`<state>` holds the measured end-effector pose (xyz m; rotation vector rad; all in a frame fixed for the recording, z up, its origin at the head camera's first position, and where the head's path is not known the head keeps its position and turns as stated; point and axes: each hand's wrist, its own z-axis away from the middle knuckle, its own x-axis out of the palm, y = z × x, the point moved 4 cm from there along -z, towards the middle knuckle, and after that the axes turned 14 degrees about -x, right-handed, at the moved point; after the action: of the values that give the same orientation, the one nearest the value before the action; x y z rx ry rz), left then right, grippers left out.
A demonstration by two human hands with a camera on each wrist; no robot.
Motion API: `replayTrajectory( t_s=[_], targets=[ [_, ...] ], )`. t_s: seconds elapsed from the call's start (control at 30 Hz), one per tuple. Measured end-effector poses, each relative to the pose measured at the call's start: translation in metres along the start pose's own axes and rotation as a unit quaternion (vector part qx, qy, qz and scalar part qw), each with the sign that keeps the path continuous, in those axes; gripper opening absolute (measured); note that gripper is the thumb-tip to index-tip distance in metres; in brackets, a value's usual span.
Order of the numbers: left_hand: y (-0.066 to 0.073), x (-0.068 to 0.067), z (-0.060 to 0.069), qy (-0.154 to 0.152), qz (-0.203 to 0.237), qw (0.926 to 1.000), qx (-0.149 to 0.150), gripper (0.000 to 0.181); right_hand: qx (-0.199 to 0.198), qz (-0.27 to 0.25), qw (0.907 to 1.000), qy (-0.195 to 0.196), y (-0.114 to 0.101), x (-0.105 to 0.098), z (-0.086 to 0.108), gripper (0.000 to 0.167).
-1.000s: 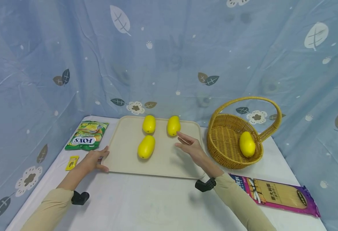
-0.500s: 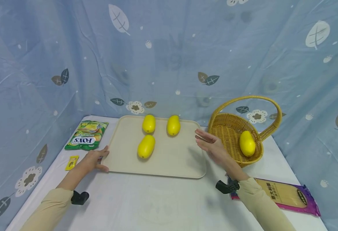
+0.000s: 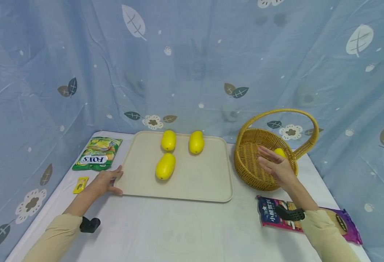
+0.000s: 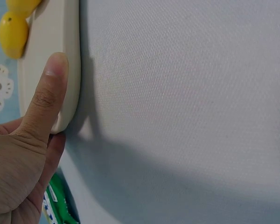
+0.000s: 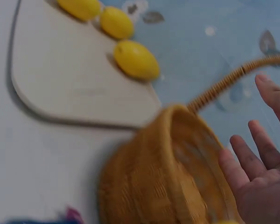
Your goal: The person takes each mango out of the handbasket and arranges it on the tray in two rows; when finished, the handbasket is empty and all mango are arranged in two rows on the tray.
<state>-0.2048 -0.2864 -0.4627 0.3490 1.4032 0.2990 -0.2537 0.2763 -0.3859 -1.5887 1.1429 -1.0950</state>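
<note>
My left hand (image 3: 105,182) holds the near left corner of a beige tray (image 3: 198,182); in the left wrist view the thumb (image 4: 49,93) lies over the tray's rim and other fingers are at its outer side. Three yellow, mango-like fruits sit on the tray: one at the back left (image 3: 168,140), one at the back right (image 3: 196,142), one nearer the front (image 3: 165,166). My right hand (image 3: 278,169), fingers extended and holding nothing, is over the wicker basket (image 3: 249,171). Another yellow fruit (image 3: 279,152) lies inside the basket, partly hidden by that hand.
The basket's tall handle (image 3: 286,110) arches above it. A pasta packet (image 3: 273,211) lies at the front right, partly under the right forearm. At left are a green FOX'S candy bag (image 3: 98,153) and a small yellow sachet (image 3: 80,185). A blue curtain (image 3: 192,72) stands behind.
My right hand has moved right, from beside the back right fruit on the tray to over the basket. The left hand, tray and fruits stay where they were.
</note>
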Motion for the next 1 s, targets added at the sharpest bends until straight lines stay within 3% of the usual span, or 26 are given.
replayTrajectory(
  t_s=[0.3,0.43,0.6,0.7,0.77,0.9,1.0],
  targets=[
    [-0.003,0.000,0.001,0.003,-0.015,0.9999,0.002,0.086,0.012,0.071,0.9946,0.075,-0.004,-0.076,0.000,0.044],
    [-0.003,0.000,0.001,0.002,-0.014,0.9999,0.004,0.086,0.026,0.125,0.9898,0.065,0.012,-0.109,-0.009,0.054],
    [-0.003,0.003,-0.001,-0.005,-0.018,0.9998,-0.002,0.086,0.037,0.178,0.9788,0.093,0.040,-0.153,-0.024,0.055],
    [-0.002,0.002,-0.002,-0.004,-0.019,0.9998,-0.009,0.087,0.040,0.170,0.9782,0.112,0.040,-0.153,-0.025,0.053],
    [-0.001,0.001,-0.001,0.000,-0.016,0.9999,-0.006,0.086,0.041,0.159,0.9811,0.103,0.031,-0.139,-0.023,0.056],
    [0.000,-0.001,0.000,0.003,-0.012,0.9999,-0.001,0.085,0.028,0.102,0.9871,0.120,0.015,-0.108,-0.017,0.064],
    [0.000,-0.001,-0.001,0.000,-0.012,0.9999,-0.002,0.086,0.025,0.079,0.9883,0.128,0.012,-0.097,-0.016,0.066]
  ],
)
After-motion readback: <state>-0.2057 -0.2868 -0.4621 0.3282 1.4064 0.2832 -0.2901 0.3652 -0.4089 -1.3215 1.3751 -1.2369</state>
